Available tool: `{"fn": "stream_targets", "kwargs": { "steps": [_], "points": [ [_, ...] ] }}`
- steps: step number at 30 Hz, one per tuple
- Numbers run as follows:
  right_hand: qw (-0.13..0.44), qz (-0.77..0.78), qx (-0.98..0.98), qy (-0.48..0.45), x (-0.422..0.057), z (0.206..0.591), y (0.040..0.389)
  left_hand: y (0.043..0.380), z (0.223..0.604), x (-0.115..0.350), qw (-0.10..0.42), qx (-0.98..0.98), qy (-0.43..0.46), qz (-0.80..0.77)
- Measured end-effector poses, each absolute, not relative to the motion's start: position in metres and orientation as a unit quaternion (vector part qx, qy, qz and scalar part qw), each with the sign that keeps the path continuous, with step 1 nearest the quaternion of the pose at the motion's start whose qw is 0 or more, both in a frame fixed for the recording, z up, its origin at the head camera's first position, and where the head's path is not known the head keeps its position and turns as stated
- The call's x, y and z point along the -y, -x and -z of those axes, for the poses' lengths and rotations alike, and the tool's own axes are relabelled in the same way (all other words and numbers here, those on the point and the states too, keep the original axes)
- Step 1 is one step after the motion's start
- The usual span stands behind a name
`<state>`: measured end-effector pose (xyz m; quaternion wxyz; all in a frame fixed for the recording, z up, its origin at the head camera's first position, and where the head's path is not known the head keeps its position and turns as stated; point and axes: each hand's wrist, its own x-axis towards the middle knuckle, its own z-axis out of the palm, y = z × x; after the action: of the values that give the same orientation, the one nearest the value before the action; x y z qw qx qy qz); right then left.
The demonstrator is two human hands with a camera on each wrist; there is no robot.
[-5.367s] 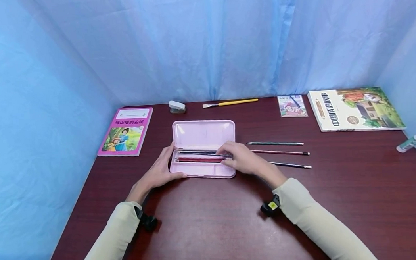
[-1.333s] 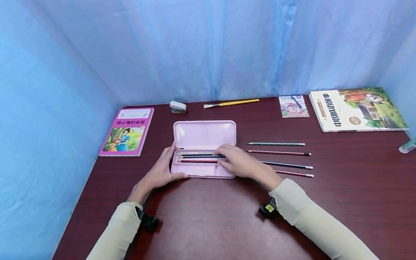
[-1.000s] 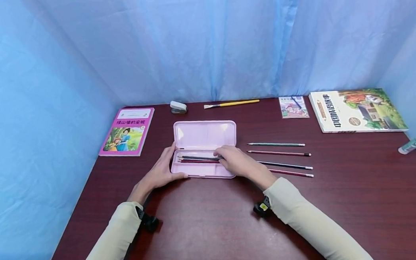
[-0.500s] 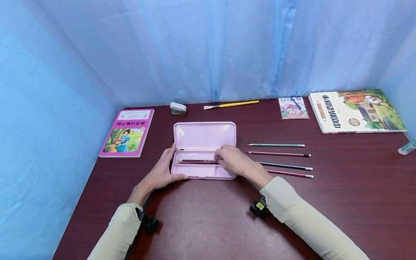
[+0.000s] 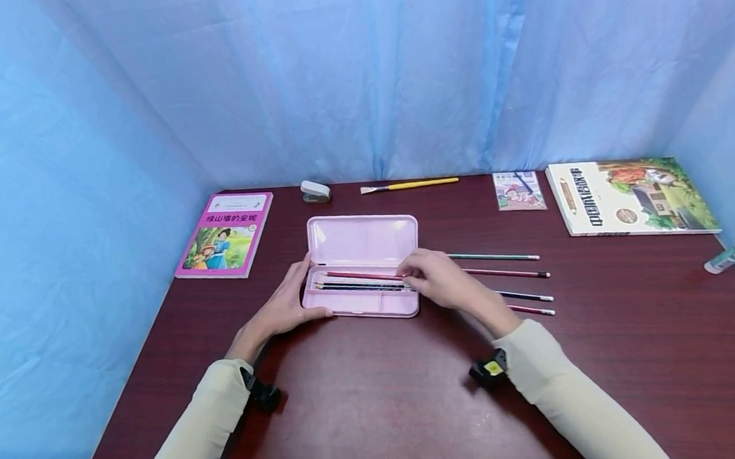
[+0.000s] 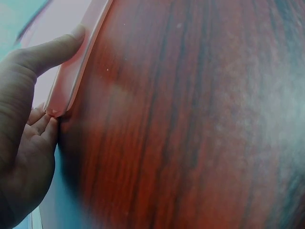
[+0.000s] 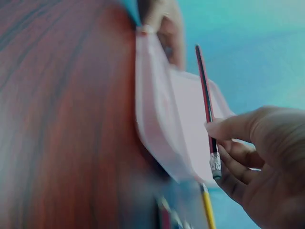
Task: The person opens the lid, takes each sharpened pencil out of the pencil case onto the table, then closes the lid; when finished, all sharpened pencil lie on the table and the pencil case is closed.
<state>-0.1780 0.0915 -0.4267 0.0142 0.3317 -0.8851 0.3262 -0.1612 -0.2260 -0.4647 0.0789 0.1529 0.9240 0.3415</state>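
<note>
A pink pencil case point(image 5: 346, 301) lies with its lid up in the middle of the table. My left hand point(image 5: 282, 306) grips its left end, thumb on the front rim and fingers round the side. Between thumb and fingers, my right hand point(image 5: 443, 279) pinches a red-and-black pencil point(image 7: 206, 88) near its eraser end, over the case. Dark pencils point(image 5: 358, 286) lie in the long rear compartment. On the table to the right are a green pencil point(image 5: 498, 256), a red pencil point(image 5: 512, 272), a black one point(image 5: 526, 295) and another red one point(image 5: 532, 310), partly hidden by the right hand and arm.
Along the back lie a pink book point(image 5: 225, 235), a white-and-grey stapler-like item point(image 5: 316, 191), a yellow paintbrush point(image 5: 418, 183), a small picture packet point(image 5: 519, 191) and a large book point(image 5: 633, 195). A glue stick point(image 5: 734, 254) is at the far right. Blue curtains enclose the table.
My right hand has drawn a red-and-black pencil from the bunch and moved right with it. Over the last seconds another red pencil has appeared on the table. The left hand stays put.
</note>
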Motion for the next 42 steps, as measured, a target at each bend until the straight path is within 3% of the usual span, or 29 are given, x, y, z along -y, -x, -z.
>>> {"fn": "stream_targets", "kwargs": {
  "steps": [17, 30, 42],
  "points": [
    [0.073, -0.288, 0.918, -0.264, -0.253, 0.444, 0.112, 0.160, 0.465, 0.226, 0.073, -0.926, -0.159, -0.333],
    [0.112, -0.263, 0.923, -0.258, -0.264, 0.459, 0.096, 0.161, 0.464, 0.226, 0.074, -0.925, -0.158, -0.338],
    [0.115, -0.229, 0.929, -0.266, -0.249, 0.448, 0.100, 0.160, 0.463, 0.226, 0.074, -0.925, -0.159, -0.338]
  ]
}}
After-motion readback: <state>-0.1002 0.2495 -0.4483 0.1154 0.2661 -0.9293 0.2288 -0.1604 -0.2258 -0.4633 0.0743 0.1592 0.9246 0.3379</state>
